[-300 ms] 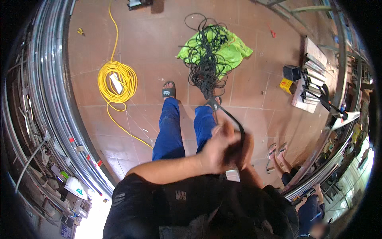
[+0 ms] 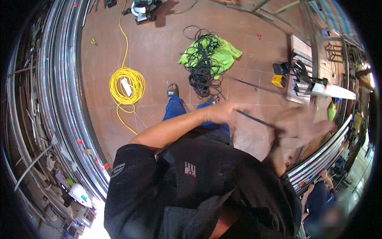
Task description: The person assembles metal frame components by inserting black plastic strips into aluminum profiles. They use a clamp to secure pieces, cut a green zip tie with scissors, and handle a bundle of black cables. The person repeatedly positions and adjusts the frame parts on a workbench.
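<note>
My left hand (image 2: 223,112) is stretched out in front of my chest, and its grip looks clamped on a thin black cable (image 2: 254,118), though motion smears the fingers. The cable runs in a straight line from that hand across to my right hand (image 2: 296,125), which is so blurred that I cannot tell whether its grip is together around the cable or apart; the cable's end meets it at the thumb side. The two hands are held well apart, with the taut stretch of cable between them, above my blue trouser legs (image 2: 175,109) and my sandalled foot (image 2: 172,91).

On the reddish tiled floor (image 2: 159,47) ahead of my feet lies a tangled heap of black cable (image 2: 203,67), partly on top of a bright green cloth (image 2: 221,55). A strand from that heap trails back toward my left hand. Left of my foot sits a coil of yellow cord (image 2: 127,85), with one tail running up the floor and another curling down toward me.

Along my left side bends a stack of shiny metal tubes (image 2: 63,99), marked here and there with red tape. On my right, past my right hand, more metal rails (image 2: 326,147) slope away. Farther off on the right a grey board (image 2: 300,67) carries dark tools, with a small yellow box (image 2: 277,81) just beside it. At the lower right another person in dark blue (image 2: 318,195) sits near the rails, well apart from my hands.
</note>
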{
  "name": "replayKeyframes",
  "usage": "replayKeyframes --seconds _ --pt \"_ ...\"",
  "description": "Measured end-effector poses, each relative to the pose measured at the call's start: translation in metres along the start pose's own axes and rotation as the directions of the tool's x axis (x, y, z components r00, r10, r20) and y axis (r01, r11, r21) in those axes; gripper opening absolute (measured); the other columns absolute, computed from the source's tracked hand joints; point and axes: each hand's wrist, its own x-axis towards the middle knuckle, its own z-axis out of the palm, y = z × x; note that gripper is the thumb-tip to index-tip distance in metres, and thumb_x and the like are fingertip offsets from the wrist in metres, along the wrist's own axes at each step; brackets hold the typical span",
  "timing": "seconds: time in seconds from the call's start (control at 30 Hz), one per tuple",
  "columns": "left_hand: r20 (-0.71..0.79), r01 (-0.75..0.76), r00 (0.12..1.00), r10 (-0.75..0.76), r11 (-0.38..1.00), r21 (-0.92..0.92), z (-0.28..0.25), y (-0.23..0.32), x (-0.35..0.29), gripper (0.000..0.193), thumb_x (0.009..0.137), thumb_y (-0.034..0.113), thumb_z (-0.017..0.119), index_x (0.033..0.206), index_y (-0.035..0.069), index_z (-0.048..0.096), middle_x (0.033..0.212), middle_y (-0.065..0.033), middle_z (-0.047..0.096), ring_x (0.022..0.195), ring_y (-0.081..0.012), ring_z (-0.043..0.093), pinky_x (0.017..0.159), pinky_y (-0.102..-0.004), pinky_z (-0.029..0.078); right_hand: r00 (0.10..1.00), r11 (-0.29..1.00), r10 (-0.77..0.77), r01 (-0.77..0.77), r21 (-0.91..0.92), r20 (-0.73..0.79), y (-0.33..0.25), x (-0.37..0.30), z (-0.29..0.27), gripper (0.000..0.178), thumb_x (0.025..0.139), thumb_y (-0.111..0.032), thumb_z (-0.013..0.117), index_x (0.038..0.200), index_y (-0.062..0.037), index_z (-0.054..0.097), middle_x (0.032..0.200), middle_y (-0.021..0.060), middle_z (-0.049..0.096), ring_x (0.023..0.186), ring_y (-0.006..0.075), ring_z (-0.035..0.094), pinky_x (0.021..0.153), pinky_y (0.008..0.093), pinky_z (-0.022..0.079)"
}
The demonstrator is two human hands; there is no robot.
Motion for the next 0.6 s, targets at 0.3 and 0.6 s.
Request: replayKeyframes --seconds 0.3,0.6 --pt "-0.302 0.568 0.822 -0.482 0.727 0.387 -0.024 0.028 -0.082 0.046 0.100 0.046 0.064 0.106 0.002 0.076 0.093 -0.0174 0.076 0.090 -0.0224 0.071 0.084 -0.0401 0.054 0.968 0.563 -0.114 0.249 -0.788 0.224 -0.148 0.016 0.153 0.028 0.101 -0.011 0.056 0.124 0.0028 0.046 0.101 0.0157 0.060 0.075 0.0211 0.061 0.065 0.0323 0.051" --pt "-0.831 0.411 0.429 0.353 0.744 0.528 -0.136 0.178 -0.145 0.017 0.091 0.021 0.081 0.095 0.005 0.077 0.073 0.0045 0.064 0.068 -0.0064 0.054 0.059 -0.0246 0.041 0.670 -0.344 -0.641 0.186 -0.920 0.375 -0.185 -0.026 0.173 0.051 0.098 -0.031 0.064 0.140 -0.0038 0.056 0.127 0.0194 0.059 0.115 0.0321 0.057 0.105 0.0458 0.043"
